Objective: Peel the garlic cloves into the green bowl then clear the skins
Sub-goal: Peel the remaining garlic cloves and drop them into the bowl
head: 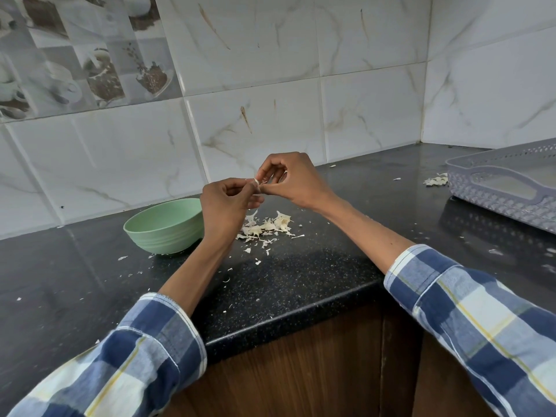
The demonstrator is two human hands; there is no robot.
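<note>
A small garlic clove [256, 183] is held in the air between both hands, above the black counter. My left hand [228, 206] grips it with curled fingers, and my right hand [288, 180] pinches at its skin from the right. The green bowl [164, 225] stands on the counter just left of my left wrist; its inside is hidden from this angle. A pile of pale garlic skins [267, 227] lies on the counter under my hands.
A grey perforated tray [505, 188] stands at the right, with a small heap of skins [436, 180] beside its left end. Loose skin flakes are scattered over the counter [301, 281]. Tiled walls close the back and right corner.
</note>
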